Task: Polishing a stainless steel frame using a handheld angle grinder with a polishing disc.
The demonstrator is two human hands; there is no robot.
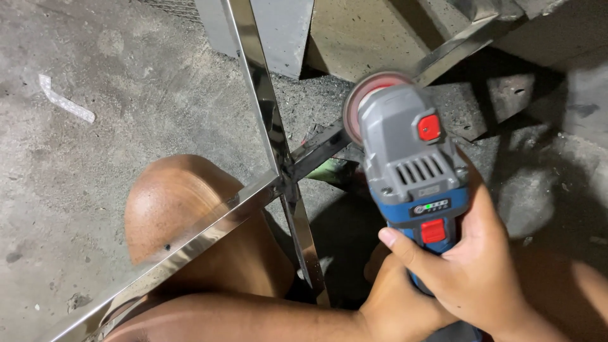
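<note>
Both hands clamped the grinder (411,171): the right hand (475,266) wrapped its blue body, thumb near the red switch, while the left hand (396,304) closed around the handle below. The disc (364,95) sat against a shiny bar of the steel frame (266,114), above the concrete floor (82,177). A knee (177,209) rested under the frame's joint.

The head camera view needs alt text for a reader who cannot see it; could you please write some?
Both hands, right hand over left hand, hold a blue and grey angle grinder, its disc close to the joint of crossed shiny metal bars. A bare knee and the concrete floor lie behind.
</note>
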